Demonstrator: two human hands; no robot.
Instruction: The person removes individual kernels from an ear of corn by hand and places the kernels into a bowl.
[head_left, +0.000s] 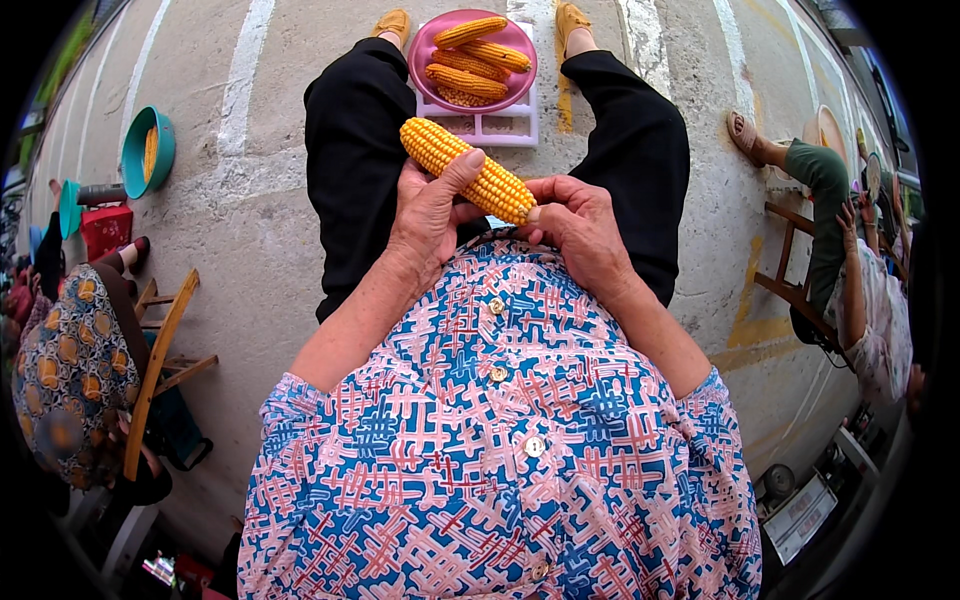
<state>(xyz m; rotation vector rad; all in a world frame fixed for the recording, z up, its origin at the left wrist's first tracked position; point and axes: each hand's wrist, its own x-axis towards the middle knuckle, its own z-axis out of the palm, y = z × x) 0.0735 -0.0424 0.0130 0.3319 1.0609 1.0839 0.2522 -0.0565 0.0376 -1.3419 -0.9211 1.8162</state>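
A yellow corn cob (468, 172), its rows of kernels intact where they show, is held slantwise above my lap. My left hand (428, 208) wraps its middle, the thumb lying across the top. At the lower right end, where a pale stub shows, my right hand (577, 222) pinches the cob between thumb and fingers. Beyond my hands, between my feet, a pink basin (418, 62) holds several more corn cobs (470, 72) and some loose kernels. The basin rests on a low pale-purple plastic stool (490, 128).
At the left are a teal basin (133, 165) with corn in it, a red bag (106, 232) and a person on a wooden chair (160, 370). Another seated person in green trousers (822, 190) is at the right. White stripes mark the concrete floor (240, 260).
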